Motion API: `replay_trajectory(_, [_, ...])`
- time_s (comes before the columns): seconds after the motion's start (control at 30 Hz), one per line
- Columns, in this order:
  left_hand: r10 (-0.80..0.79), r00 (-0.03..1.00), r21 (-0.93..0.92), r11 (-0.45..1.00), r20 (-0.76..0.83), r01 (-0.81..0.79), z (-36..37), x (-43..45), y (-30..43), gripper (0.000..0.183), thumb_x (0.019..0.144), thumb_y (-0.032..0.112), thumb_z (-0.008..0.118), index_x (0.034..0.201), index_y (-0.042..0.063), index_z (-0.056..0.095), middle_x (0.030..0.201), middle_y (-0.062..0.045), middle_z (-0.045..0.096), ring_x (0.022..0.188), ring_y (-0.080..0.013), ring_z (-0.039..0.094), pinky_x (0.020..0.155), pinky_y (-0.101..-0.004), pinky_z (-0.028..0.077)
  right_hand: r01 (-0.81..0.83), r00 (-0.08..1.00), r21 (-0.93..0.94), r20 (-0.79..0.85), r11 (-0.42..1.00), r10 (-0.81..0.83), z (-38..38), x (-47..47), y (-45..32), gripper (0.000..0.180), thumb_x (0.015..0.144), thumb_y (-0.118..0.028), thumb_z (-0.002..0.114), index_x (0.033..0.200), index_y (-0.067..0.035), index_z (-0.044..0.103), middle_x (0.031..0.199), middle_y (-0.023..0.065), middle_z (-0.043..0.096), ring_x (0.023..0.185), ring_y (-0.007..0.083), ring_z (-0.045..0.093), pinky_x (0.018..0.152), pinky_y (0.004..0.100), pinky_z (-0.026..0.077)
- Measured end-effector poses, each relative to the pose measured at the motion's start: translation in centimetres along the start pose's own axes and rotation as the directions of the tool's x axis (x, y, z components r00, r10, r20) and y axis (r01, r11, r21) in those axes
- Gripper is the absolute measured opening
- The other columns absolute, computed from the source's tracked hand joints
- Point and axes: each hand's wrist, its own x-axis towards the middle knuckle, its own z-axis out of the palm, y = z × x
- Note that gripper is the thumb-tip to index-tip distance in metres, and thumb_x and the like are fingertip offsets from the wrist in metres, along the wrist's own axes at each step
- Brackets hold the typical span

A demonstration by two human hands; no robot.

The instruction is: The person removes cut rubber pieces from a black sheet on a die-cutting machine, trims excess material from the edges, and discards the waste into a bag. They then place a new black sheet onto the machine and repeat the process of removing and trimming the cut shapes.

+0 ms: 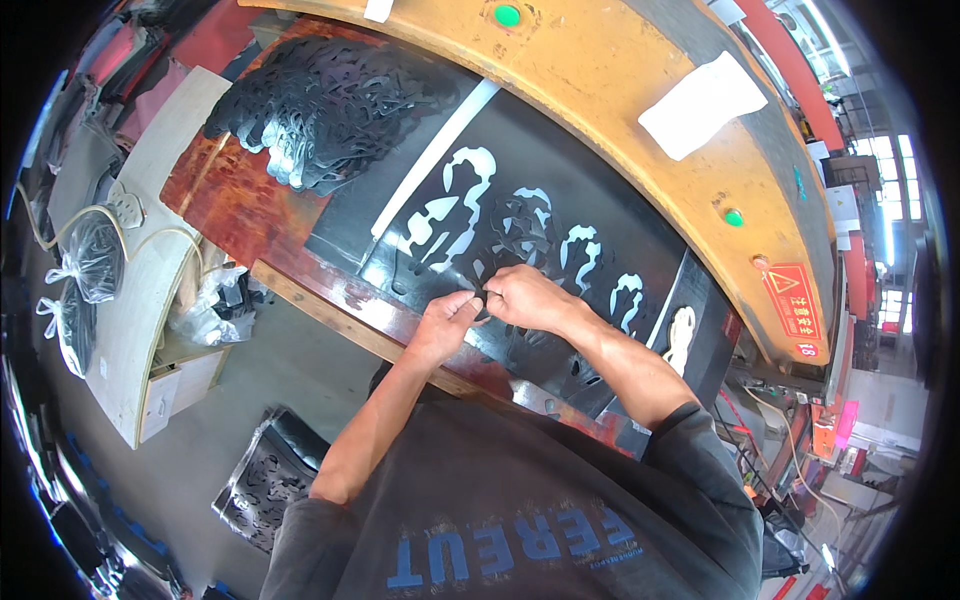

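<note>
My left hand [446, 324] and my right hand [529, 298] meet over the near part of a black sheet [540, 142]. Between their fingertips they pinch a small, thin black piece [481, 294], mostly hidden by the fingers. Several curved cut-outs in the sheet show a pale surface beneath. Just beyond my right hand, loose black cut pieces [521, 232] lie tangled on the sheet. A large heap of similar black shapes [322, 112] rests at the far left of the bench.
The yellow beam [600, 82] of a press, with green buttons and a red warning label [793, 300], spans the far side. A white strip [435, 161] crosses the bench left of the cut-outs. At right lies a cream-coloured looped object [679, 339]. A wooden edge [330, 319] borders the bench's near side.
</note>
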Motion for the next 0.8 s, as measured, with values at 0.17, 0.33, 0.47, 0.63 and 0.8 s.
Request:
replay_trajectory(0.17, [0.053, 0.999, -0.074, 0.996, -0.005, -0.054, 0.1, 0.9, -0.6, 0.027, 0.113, 0.014, 0.057, 0.124, -0.008, 0.07, 0.117, -0.008, 0.072, 0.105, -0.016, 0.07, 0.101, -0.0379, 0.062, -0.001, 1.0, -0.009, 0.015, 1.0, 0.001, -0.3, 0.4, 0.6, 0.02, 0.088, -0.014, 0.06, 0.084, 0.004, 0.069, 0.084, 0.0273, 0.067, 0.083, 0.0501, 0.067, 0.078, 0.0561, 0.056])
replay_trajectory(0.33, [-0.051, 0.999, -0.267, 0.962, 0.002, 0.05, 0.6, 1.2, -0.5, 0.031, 0.114, 0.019, 0.058, 0.129, -0.006, 0.067, 0.118, -0.011, 0.072, 0.102, -0.0225, 0.074, 0.095, -0.0386, 0.065, -0.263, 0.963, 0.381, 0.056, 0.886, 0.262, -0.7, -1.4, 1.4, 0.024, 0.101, -0.02, 0.068, 0.113, -0.002, 0.077, 0.095, 0.0164, 0.076, 0.091, 0.0278, 0.075, 0.084, 0.0408, 0.058])
replay_trajectory(0.47, [-0.214, 0.973, -0.228, 0.955, -0.08, 0.191, 0.8, -1.2, 0.6, 0.034, 0.113, 0.023, 0.058, 0.127, -0.007, 0.064, 0.117, -0.013, 0.07, 0.098, -0.0252, 0.076, 0.087, -0.0376, 0.067, -0.24, 0.945, 0.43, -0.099, 0.87, 0.31, -0.4, -3.6, 1.3, 0.025, 0.103, -0.022, 0.074, 0.12, -0.004, 0.078, 0.109, 0.0124, 0.078, 0.101, 0.0222, 0.074, 0.091, 0.036, 0.058])
replay_trajectory(0.63, [-0.486, 0.844, -0.203, 0.871, -0.228, 0.447, 2.7, -6.7, 0.2, 0.044, 0.11, 0.032, 0.066, 0.131, -0.007, 0.059, 0.121, -0.015, 0.067, 0.106, -0.0252, 0.074, 0.085, -0.0377, 0.067, -0.034, 0.665, 0.703, -0.514, 0.71, 0.542, -6.6, -8.1, 1.0, 0.018, 0.098, -0.008, 0.08, 0.115, -0.006, 0.078, 0.101, 0.0004, 0.077, 0.092, 0.0073, 0.067, 0.083, 0.0266, 0.057])
replay_trajectory(0.8, [-0.491, 0.864, -0.384, 0.823, -0.11, 0.419, 5.7, -6.3, -2.9, 0.044, 0.102, 0.034, 0.079, 0.124, 0.004, 0.054, 0.121, -0.011, 0.061, 0.116, -0.0273, 0.065, 0.101, -0.0422, 0.058, 0.057, 0.633, 0.377, -0.729, 0.925, 0.258, -9.2, -14.2, -1.5, 0.022, 0.09, 0.005, 0.078, 0.109, -0.004, 0.079, 0.104, 0.0059, 0.073, 0.091, 0.0119, 0.07, 0.078, 0.0262, 0.058])
